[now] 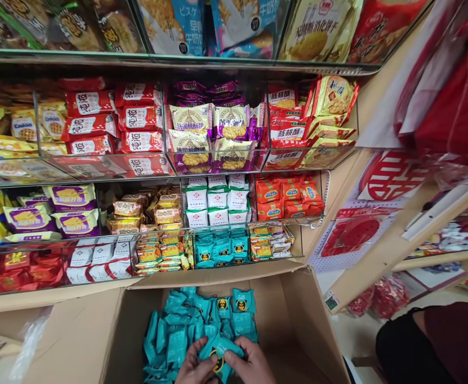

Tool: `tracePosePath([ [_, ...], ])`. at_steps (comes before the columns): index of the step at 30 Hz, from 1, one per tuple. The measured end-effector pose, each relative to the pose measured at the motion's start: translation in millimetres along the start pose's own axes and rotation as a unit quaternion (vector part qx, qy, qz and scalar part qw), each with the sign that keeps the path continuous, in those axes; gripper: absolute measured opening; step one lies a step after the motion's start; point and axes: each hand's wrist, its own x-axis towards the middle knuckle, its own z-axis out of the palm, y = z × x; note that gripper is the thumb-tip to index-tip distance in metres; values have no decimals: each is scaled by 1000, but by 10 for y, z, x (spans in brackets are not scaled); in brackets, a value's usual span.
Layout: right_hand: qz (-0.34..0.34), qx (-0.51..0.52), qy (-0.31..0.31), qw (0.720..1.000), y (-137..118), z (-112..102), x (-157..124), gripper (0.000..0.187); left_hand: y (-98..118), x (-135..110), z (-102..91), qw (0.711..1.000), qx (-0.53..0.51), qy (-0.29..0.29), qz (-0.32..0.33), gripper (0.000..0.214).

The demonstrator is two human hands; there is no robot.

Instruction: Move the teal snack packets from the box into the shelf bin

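My left hand (197, 366) and my right hand (252, 364) are close together at the bottom of the view, above an open cardboard box (293, 314). Both grip small teal snack packets (218, 349) between thumbs and fingers; a yellow and black round logo shows between the thumbs. How many packets they hold I cannot tell. Beneath and behind my hands lies a loose heap of the same teal packets (177, 320), filling the box's left and middle part. On the lowest shelf, a glass-fronted compartment holds teal packets (222, 246) stacked in rows.
Tiered shelves hold white-and-green packets (207, 200), orange packets (290, 196), red packets (87, 125) and purple-cream biscuit packets (193, 125). A box flap (73, 341) spreads left. At the right are red hanging bags (450, 106) and part of a person in dark clothing (442, 341).
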Motion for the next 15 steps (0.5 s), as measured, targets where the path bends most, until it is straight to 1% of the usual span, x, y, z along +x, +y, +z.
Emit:
tracePosePath([
  [2, 12, 35, 3, 999, 4, -9, -4, 34, 8, -9, 8, 999, 13, -29, -8, 53],
  [3, 9, 50, 6, 999, -2, -11, -6, 34, 7, -4, 12, 999, 31, -43, 1, 48],
  [4, 0, 65, 9, 998, -13, -12, -7, 33, 4, 8, 17, 997, 57, -52, 20, 45],
  [6, -25, 94, 13, 995, -45, -11, 0, 32, -4, 49, 27, 986, 128, -67, 87, 42],
  [8, -39, 101, 24, 994, -84, -11, 21, 34, -6, 96, 44, 962, 203, -97, 157, 41],
  [10, -38, 81, 51, 995, -122, -16, 47, 32, 1, 122, 80, 939, 250, -137, 195, 39],
  [12, -28, 78, 93, 992, -155, -30, 65, 34, 12, 107, 144, 935, 255, -153, 192, 45],
  [15, 8, 147, 148, 978, -185, -67, 63, 38, 43, 23, 279, 952, 235, -124, 154, 59],
])
